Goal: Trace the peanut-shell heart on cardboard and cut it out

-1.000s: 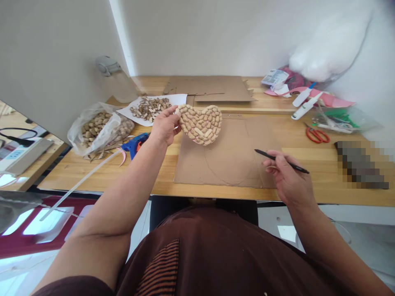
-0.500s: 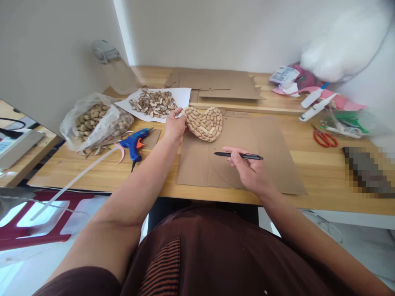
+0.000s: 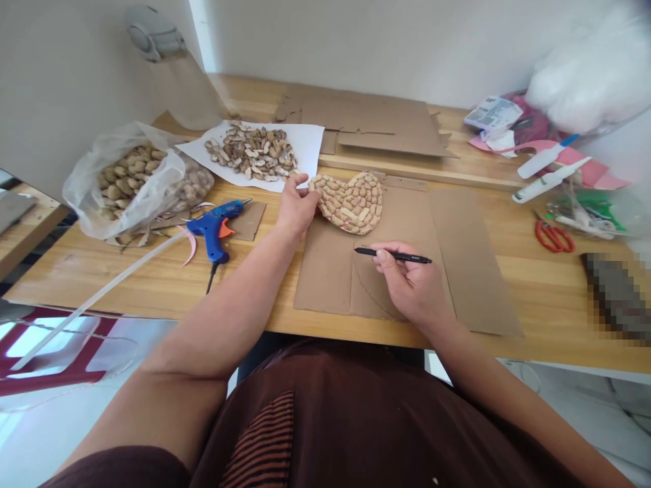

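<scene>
Wooden tabletop [image 3: 152,271] against white wall, cardboard sheet [image 3: 458,271] lying flat. Left hand [image 3: 295,207] fingers pinching peanut-shell heart [image 3: 350,202] at sheet's far edge; right hand [image 3: 411,288] gripping pen [image 3: 394,255]. Since earlier: heart lowering toward the cardboard, pen hand shifting left below it.

Pixelated dark object [image 3: 618,298] unreadable; white bag [image 3: 590,68] cut off at top-right edge.

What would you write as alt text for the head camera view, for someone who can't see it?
A person's left hand holds a heart covered in peanut shells at its edge, over a cardboard sheet on a wooden table, while the right hand holds a black pen above the sheet. To the left lie a blue glue gun, a bag of peanuts and paper with loose shells.
</scene>
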Action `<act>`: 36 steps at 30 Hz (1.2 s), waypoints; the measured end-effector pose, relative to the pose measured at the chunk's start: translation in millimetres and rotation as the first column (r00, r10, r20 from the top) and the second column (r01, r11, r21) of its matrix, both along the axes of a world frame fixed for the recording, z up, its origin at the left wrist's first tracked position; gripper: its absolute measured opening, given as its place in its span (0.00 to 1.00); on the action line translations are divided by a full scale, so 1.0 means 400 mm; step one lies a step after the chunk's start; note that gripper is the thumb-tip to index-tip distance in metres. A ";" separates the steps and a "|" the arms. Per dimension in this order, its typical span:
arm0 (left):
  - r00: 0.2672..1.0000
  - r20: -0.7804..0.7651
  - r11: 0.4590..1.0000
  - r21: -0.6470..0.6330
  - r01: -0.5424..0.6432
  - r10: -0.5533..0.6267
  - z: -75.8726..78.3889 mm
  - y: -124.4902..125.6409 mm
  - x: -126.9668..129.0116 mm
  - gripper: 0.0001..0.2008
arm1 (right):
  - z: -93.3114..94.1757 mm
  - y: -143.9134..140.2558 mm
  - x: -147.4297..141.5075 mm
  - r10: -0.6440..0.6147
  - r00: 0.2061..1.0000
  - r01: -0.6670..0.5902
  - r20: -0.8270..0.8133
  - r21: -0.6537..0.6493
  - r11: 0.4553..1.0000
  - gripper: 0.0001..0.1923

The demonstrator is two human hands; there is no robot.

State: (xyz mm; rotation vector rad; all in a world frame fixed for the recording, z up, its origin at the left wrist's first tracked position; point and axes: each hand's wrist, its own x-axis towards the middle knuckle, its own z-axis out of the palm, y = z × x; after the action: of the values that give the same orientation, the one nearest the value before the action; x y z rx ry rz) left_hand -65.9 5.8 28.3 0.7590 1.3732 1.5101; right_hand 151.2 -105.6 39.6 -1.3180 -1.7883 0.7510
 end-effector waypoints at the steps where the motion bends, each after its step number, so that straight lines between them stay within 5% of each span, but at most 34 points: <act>1: 1.000 -0.005 1.000 0.001 0.003 -0.003 -0.001 0.000 0.000 0.19 | 0.001 0.000 -0.001 0.000 1.000 0.000 0.004 0.004 1.000 0.13; 36: 0.997 -0.055 0.996 0.071 0.052 -0.048 -0.038 0.021 -0.014 0.19 | 0.025 -0.014 -0.007 0.001 0.993 -0.004 0.115 0.032 0.999 0.11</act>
State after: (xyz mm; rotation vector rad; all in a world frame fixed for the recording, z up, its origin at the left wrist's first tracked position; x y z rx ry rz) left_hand -71.7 14.4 13.3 0.8786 1.3346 1.5171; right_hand 148.5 -111.1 49.4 -1.3619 -1.8847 0.6568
